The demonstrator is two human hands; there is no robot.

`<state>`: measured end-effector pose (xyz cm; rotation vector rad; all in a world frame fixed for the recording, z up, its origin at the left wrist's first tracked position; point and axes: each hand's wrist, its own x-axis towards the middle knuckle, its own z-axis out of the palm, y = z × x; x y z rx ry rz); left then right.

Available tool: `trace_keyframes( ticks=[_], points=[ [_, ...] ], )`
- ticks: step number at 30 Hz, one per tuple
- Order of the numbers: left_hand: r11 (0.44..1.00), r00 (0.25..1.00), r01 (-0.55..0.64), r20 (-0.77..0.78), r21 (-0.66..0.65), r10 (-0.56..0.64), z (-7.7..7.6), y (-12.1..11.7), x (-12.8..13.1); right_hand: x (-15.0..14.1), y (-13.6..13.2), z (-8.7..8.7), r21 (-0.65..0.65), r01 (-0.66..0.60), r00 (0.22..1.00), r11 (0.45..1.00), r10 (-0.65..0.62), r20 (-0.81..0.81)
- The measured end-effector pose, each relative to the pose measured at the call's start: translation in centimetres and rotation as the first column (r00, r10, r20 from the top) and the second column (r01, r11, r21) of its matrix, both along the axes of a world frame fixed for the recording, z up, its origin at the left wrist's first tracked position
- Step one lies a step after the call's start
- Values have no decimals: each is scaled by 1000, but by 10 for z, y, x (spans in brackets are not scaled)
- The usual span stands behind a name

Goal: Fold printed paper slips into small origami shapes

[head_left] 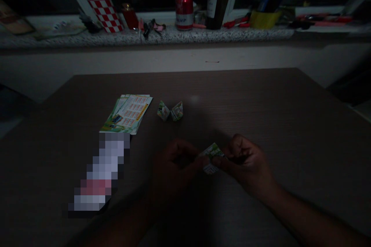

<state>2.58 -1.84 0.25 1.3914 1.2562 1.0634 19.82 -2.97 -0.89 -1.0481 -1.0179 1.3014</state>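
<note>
Between my two hands is a small folded paper piece (213, 150), printed green and white, standing with one corner pointing away from me. My left hand (176, 166) pinches its left side between thumb and fingers. On the right side, my right hand (246, 162) grips it the same way, thumb on the near face. Beyond the hands, a folded paper figure (170, 111) with two pointed halves rests on the table. To its left lies a stack of printed calendar cards (127, 114), slightly fanned. Dim light hides the finer folds.
A pixelated, blurred long object (100, 173) lies on the dark wooden table (246, 100) at left. Behind the table, a speckled stone sill (162, 36) carries a red can (184, 11), a dark bottle (217, 2), a red-and-white checkered tube (101, 5) and a yellow container (264, 19).
</note>
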Motion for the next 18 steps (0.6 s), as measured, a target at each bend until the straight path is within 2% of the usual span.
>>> trace_keyframes(
  ticks=[4, 10, 14, 18],
  points=[
    [993, 994, 85, 72, -85, -79, -1, 3, 3, 2, 1, 1, 9, 1, 1000, 1000, -1, 26],
    [970, 976, 113, 208, -213, -68, 3, 8, 1, 2, 0, -1, 36, 29, 987, 999, -34, 155],
    [966, 960, 126, 274, -226, -61, 2, 9, -2, 1, 0, -2, 49, 37, 979, 998, -46, 200],
    [966, 960, 107, 278, -237, -38, -1, 13, -5, 3, 1, -1, 42, 18, 973, 999, -27, 229]
  ],
)
